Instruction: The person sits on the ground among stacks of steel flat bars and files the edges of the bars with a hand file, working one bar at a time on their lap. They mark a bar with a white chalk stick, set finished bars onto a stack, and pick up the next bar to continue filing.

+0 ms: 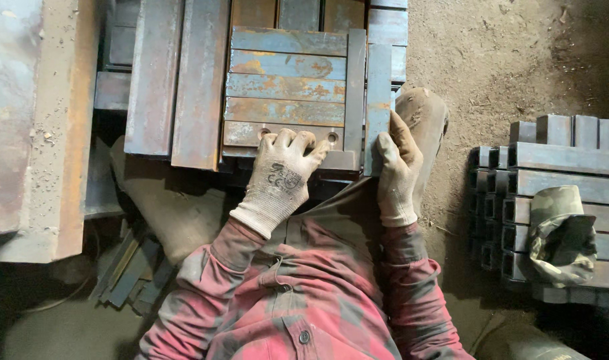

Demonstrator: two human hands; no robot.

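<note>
Pressing down with the left hand, gloved fingers curled over the near edge of the lowest flat bar in a row of rusty blue-grey steel bars, that bar sitting right at twelve o'clock of the knuckles. Gripping with the right hand, glove closed around the bottom end of an upright steel strip running off toward twelve o'clock, thumb wrapping its left face. Sitting well apart at three o'clock, a stack of steel channel pieces on the dirt floor, carrying a crumpled camouflage cap.
</note>
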